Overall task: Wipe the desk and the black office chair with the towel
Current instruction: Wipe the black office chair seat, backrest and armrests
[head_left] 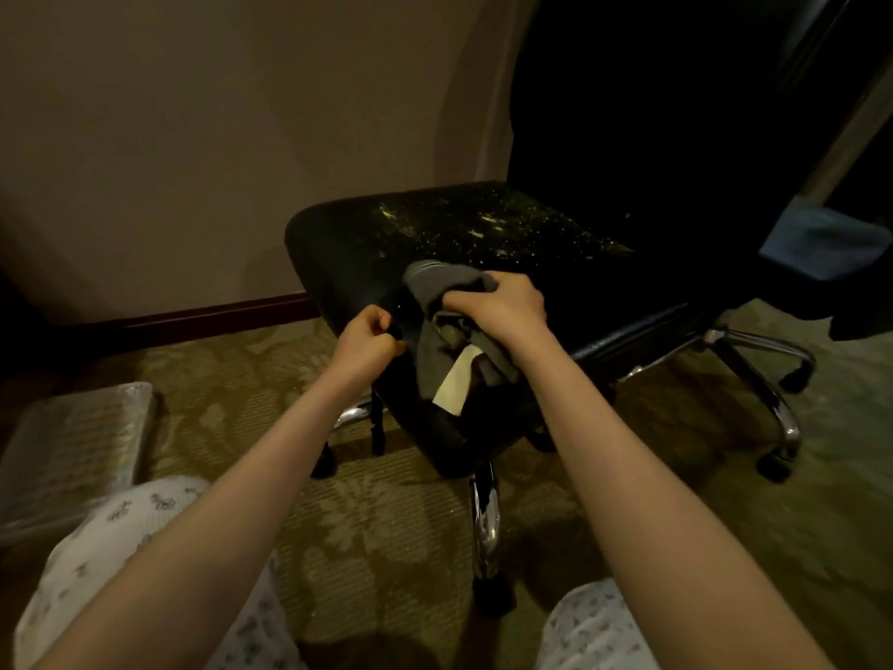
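Person low on the floor, facing the black office chair (435, 224), which has a padded seat and a tall back. The chair stands on patterned olive carpet (386, 524) close to a beige wall (193, 137). No counter in view.

The grey towel (437, 282), soft cloth, lies bunched on the front edge of the seat. Part of it drapes down over the rim, with a pale label (454, 384) hanging from the lower fold.

Handling (judgement):
- The towel looks light, limp and easy to wad. It will slide rather than catch on the smooth seat skin.
- Best held in a fistful at the middle of the bunch, so that a flat pad of cloth meets the surface.
- The chair sits on castors and is likely to roll or swivel under a push, so it needs steadying at the seat rim.

Right hand (502, 307): fingers curled tight round the top of the towel, clamping it against the seat's front edge.

Left hand (369, 338): fingers closed together at the seat's front-left rim, seemingly pinching that edge. The contact itself is dim.

Pale specks scattered over the rear of the seat. Chrome star base (485, 519) below. A plastic-wrapped flat pack (72, 442) lies on the carpet at left.
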A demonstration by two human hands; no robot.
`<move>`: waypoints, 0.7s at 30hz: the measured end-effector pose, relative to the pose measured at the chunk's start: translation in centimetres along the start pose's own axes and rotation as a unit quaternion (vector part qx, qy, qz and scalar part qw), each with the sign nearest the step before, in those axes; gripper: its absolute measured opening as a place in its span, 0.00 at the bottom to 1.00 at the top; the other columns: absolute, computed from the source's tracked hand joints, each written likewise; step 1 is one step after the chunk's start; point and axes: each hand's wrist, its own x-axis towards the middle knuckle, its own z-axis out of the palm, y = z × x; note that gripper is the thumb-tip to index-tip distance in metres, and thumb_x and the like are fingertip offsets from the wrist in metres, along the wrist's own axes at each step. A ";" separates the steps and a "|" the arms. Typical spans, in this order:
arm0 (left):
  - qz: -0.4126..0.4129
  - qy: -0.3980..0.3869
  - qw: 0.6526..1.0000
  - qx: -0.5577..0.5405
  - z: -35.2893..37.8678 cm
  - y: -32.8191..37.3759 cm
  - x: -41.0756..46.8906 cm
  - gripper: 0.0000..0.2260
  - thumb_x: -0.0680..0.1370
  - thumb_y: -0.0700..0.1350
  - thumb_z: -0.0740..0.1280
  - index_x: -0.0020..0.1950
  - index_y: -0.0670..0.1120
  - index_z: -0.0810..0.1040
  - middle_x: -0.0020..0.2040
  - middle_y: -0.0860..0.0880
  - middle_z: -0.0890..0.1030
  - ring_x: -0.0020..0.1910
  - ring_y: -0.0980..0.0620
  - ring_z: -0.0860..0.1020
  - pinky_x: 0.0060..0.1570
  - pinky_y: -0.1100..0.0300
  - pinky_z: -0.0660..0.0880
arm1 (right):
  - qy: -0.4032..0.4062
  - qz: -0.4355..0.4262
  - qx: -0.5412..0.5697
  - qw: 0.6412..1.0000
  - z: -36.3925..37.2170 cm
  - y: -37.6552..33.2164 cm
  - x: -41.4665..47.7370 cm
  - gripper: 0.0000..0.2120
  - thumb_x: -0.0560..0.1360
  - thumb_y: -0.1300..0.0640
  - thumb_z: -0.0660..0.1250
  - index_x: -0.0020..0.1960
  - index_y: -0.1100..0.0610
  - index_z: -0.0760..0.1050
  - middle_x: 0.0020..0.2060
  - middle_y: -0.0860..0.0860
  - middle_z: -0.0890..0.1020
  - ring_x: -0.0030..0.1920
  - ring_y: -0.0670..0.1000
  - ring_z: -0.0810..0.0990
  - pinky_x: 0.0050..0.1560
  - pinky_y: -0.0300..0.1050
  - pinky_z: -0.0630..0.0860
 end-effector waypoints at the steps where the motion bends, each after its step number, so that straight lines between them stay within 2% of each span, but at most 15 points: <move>1: -0.005 0.007 1.000 -0.019 0.0 0.0 0.1 0.15 0.73 0.29 0.60 0.36 0.48 0.62 0.36 0.49 0.69 0.36 0.52 0.68 0.36 0.60 0.65 | -0.001 0.008 0.047 0.999 -0.1 -0.6 0.3 0.17 0.69 0.47 0.72 0.57 0.51 0.79 0.52 0.50 0.82 0.55 0.51 0.79 0.48 0.40 0.72; 4: -0.011 0.038 0.998 -0.044 0.0 0.1 0.2 0.15 0.74 0.29 0.57 0.35 0.48 0.62 0.36 0.49 0.67 0.35 0.53 0.67 0.34 0.62 0.63 | 0.084 -0.010 0.090 0.992 -1.4 -1.4 1.5 0.17 0.70 0.48 0.71 0.58 0.51 0.78 0.54 0.50 0.81 0.55 0.51 0.78 0.46 0.39 0.71; 6: -0.024 0.060 0.996 -0.068 0.0 0.0 0.2 0.15 0.74 0.30 0.57 0.35 0.48 0.62 0.37 0.50 0.68 0.36 0.54 0.67 0.35 0.61 0.63 | 0.151 -0.042 0.013 0.988 -1.4 -0.8 1.7 0.18 0.71 0.48 0.70 0.60 0.51 0.77 0.55 0.50 0.81 0.55 0.52 0.78 0.45 0.39 0.70; 9: -0.062 0.071 0.988 -0.124 -0.2 -0.4 0.5 0.13 0.76 0.32 0.58 0.38 0.49 0.64 0.37 0.50 0.69 0.36 0.54 0.68 0.35 0.61 0.65 | 0.126 -0.072 -0.176 0.974 1.2 0.5 1.3 0.22 0.72 0.48 0.69 0.64 0.52 0.73 0.60 0.54 0.77 0.60 0.56 0.75 0.53 0.46 0.73; 10: -0.079 0.070 0.984 -0.141 -0.2 -0.3 0.5 0.11 0.77 0.34 0.60 0.40 0.49 0.66 0.37 0.50 0.69 0.36 0.55 0.69 0.35 0.62 0.65 | 0.110 -0.077 -0.192 0.972 2.2 0.4 1.3 0.22 0.72 0.48 0.69 0.64 0.52 0.73 0.60 0.55 0.76 0.61 0.57 0.74 0.54 0.47 0.73; 13: -0.113 0.082 0.972 -0.188 -0.2 0.0 0.6 0.03 0.78 0.38 0.59 0.46 0.45 0.70 0.36 0.49 0.71 0.34 0.55 0.70 0.33 0.62 0.66 | 0.056 -0.091 -0.117 0.987 4.5 -1.7 1.3 0.20 0.71 0.47 0.70 0.60 0.51 0.76 0.56 0.52 0.79 0.58 0.54 0.77 0.50 0.44 0.72; 16: -0.142 0.064 0.955 -0.252 -1.0 0.1 0.7 0.08 0.78 0.39 0.57 0.53 0.42 0.73 0.39 0.45 0.75 0.37 0.49 0.75 0.34 0.58 0.71 | -0.064 -0.042 0.077 0.994 5.7 -3.7 1.0 0.16 0.70 0.50 0.71 0.57 0.51 0.78 0.47 0.48 0.81 0.55 0.50 0.79 0.47 0.39 0.72; 17: -0.149 0.063 0.955 -0.249 -1.3 -0.1 0.8 0.08 0.78 0.39 0.56 0.53 0.42 0.73 0.40 0.44 0.76 0.38 0.48 0.75 0.34 0.58 0.72 | -0.071 -0.026 0.131 0.989 5.6 -4.1 1.1 0.14 0.70 0.51 0.72 0.56 0.52 0.79 0.46 0.48 0.81 0.54 0.50 0.79 0.47 0.39 0.72; 19: -0.144 0.081 0.962 -0.218 -1.9 -0.3 1.0 0.07 0.78 0.41 0.55 0.53 0.44 0.72 0.42 0.45 0.74 0.41 0.49 0.74 0.37 0.57 0.72 | -0.013 -0.041 0.153 0.987 4.4 -4.6 1.9 0.14 0.70 0.52 0.72 0.55 0.52 0.80 0.48 0.49 0.82 0.53 0.49 0.80 0.46 0.38 0.71; 21: -0.111 0.112 0.973 -0.171 -2.2 -0.2 1.1 0.04 0.80 0.42 0.56 0.51 0.47 0.70 0.46 0.47 0.73 0.46 0.49 0.73 0.46 0.53 0.72 | 0.093 -0.064 0.111 0.987 2.4 -4.4 2.9 0.14 0.70 0.50 0.72 0.54 0.51 0.80 0.50 0.49 0.83 0.52 0.50 0.80 0.44 0.37 0.68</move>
